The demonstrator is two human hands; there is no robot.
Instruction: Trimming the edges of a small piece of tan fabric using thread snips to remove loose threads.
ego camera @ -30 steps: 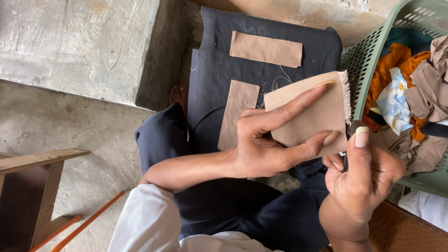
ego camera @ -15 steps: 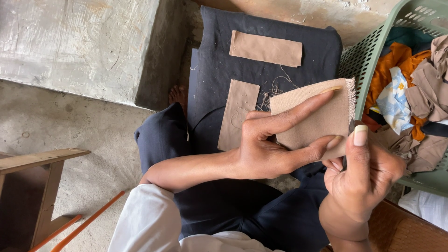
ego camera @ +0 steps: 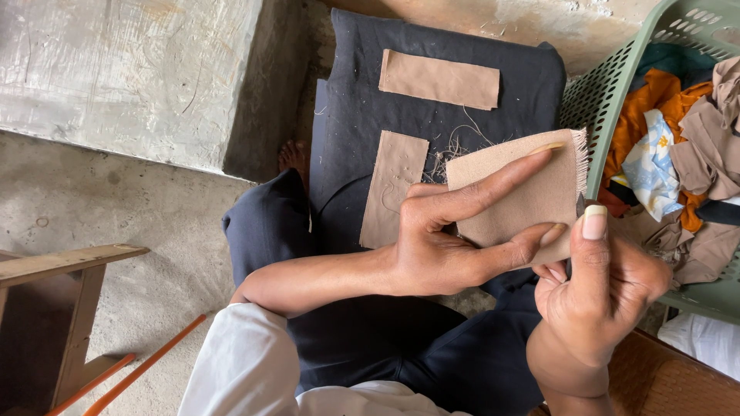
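Note:
My left hand (ego camera: pixel 451 246) pinches a tan fabric piece (ego camera: pixel 512 185) between its outstretched forefinger and thumb, holding it up above my lap. The piece has a frayed fringe along its right edge. My right hand (ego camera: pixel 597 296) is closed just below that edge, with the thumb upright, and grips a small dark tool (ego camera: pixel 579 205) whose tip touches the fabric. Most of the tool is hidden in the fist. Two more tan fabric strips (ego camera: pixel 439 78) (ego camera: pixel 395 189) lie flat on a dark blue cloth (ego camera: pixel 509 127), with loose threads (ego camera: pixel 447 154) between them.
A green plastic basket (ego camera: pixel 609 85) full of mixed fabric scraps stands at the right. A concrete block (ego camera: pixel 131 77) is at the upper left and a wooden stool (ego camera: pixel 46 308) at the lower left. An orange stick (ego camera: pixel 146 366) lies on the concrete floor.
The tan piece has dropped and tilted slightly in my left hand, uncovering the loose threads on the dark cloth. My right hand stays at the fringed edge.

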